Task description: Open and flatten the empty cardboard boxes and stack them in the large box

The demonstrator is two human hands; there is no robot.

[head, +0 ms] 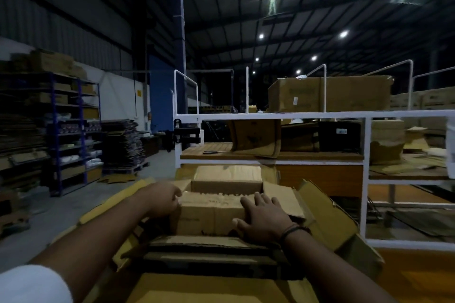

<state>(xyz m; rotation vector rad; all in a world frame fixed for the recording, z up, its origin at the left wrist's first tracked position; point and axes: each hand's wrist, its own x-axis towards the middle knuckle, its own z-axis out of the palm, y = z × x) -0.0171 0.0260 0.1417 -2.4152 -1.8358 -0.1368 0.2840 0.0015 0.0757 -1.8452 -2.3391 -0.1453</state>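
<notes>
Clamping onto the left rim of the small brown open-topped cardboard box (214, 206) with the left grip (163, 200), fingers curled tight over the edge. Pressing flat on the near right corner with the right grip (264, 219), fingers straight, spread apart and closed on nothing, a black cord band (293, 230) round that wrist. Sitting dead centre, top flaps splayed outward, in the mouth of the large yellow-brown cardboard box (330, 216), just beyond a stack of dark flattened cardboard sheets (209, 253) at the near side. Right behind, a white metal-framed desk (320, 156) with an orange-brown wooden top, and up on its top rail a big closed brown carton (330, 93). Off to the left, blue metal shelving (55, 130) loaded with cartons, and beside it a tall pile of flattened cardboard (123, 145) on the floor.
</notes>
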